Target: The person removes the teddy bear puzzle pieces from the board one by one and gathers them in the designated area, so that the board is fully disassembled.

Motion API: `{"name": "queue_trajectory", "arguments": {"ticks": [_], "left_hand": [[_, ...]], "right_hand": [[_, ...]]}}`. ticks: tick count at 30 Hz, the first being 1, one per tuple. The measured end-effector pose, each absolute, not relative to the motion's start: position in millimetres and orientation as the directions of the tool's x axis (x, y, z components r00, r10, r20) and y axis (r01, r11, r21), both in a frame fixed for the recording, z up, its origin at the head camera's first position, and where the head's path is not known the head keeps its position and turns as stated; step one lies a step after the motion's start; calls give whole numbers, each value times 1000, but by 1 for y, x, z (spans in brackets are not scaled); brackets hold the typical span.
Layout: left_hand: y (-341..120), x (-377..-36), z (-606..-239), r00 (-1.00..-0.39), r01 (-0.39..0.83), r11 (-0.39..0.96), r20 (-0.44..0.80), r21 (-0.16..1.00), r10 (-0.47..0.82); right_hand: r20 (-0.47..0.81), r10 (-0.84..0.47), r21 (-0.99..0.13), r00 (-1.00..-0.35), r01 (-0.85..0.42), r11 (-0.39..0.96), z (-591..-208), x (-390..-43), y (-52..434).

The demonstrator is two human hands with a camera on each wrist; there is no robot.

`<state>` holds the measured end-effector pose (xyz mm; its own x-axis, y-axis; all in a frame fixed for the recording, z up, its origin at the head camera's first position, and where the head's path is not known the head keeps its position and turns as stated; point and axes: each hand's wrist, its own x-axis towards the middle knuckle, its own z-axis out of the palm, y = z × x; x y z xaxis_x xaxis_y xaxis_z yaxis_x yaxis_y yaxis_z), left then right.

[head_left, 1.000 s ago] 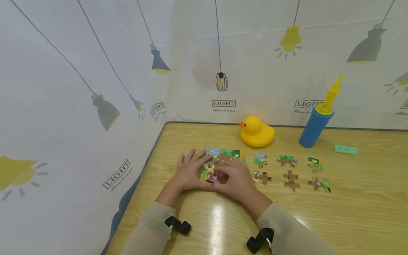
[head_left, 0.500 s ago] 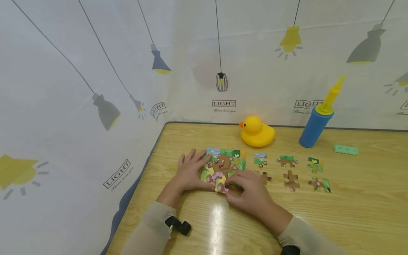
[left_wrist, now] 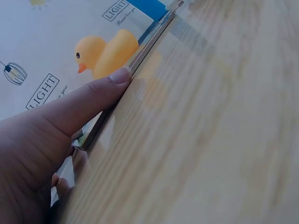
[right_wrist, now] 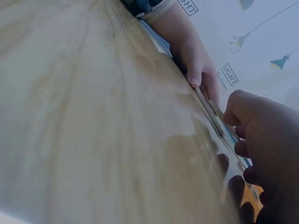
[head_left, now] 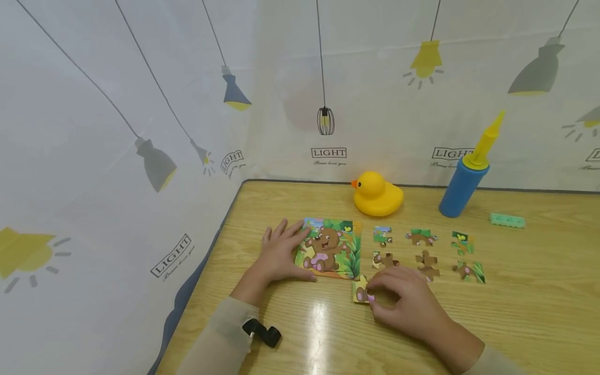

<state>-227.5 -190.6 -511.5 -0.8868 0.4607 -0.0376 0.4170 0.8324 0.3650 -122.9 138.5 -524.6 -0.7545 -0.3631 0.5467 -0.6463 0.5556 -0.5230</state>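
A bear picture puzzle board lies flat on the table in the head view. My left hand rests at its left side, fingers spread, with the thumb along the near edge. My right hand pinches a jigsaw piece between thumb and fingers, just off the board's near right corner. The piece shows yellow, brown and pink. Right of the board several jigsaw pieces lie in two rows, among them a forked brown piece partly behind my right hand.
A yellow rubber duck stands behind the board. Farther right are a blue hand pump with a yellow nozzle and a small green block. A printed cloth wall borders the table at the back and left.
My right hand has drawn back from over the board to the right and nearer me, carrying the jigsaw piece off it. The bear picture is uncovered. My left hand has stayed in place.
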Motion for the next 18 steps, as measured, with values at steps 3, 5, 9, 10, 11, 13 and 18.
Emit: {"name": "queue_trajectory", "arguments": {"ticks": [3, 5, 9, 10, 11, 13, 18], "left_hand": [[-191, -228, -512, -886, 419, 831, -34, 366, 462], [-191, -229, -513, -885, 422, 831, -33, 362, 464], [-190, -229, -512, -882, 429, 830, -29, 357, 469], [-190, -229, -512, -882, 431, 829, -28, 357, 470], [-190, -229, -512, -882, 432, 828, -26, 357, 471], [-191, -229, -512, -882, 433, 826, -22, 360, 472], [-191, -229, -513, -883, 430, 826, -21, 365, 469]], "right_hand": [[536, -353, -512, -767, -628, 587, -526, -118, 150], [539, -348, -501, -767, -624, 600, -527, -115, 158], [545, -350, -490, -762, -628, 605, -529, -110, 170], [544, -351, -490, -762, -628, 605, -529, -109, 173], [546, -353, -488, -760, -631, 603, -530, -108, 175], [557, -354, -470, -751, -637, 611, -531, -106, 179], [587, -361, -418, -725, -653, 631, -532, -101, 185]]}}
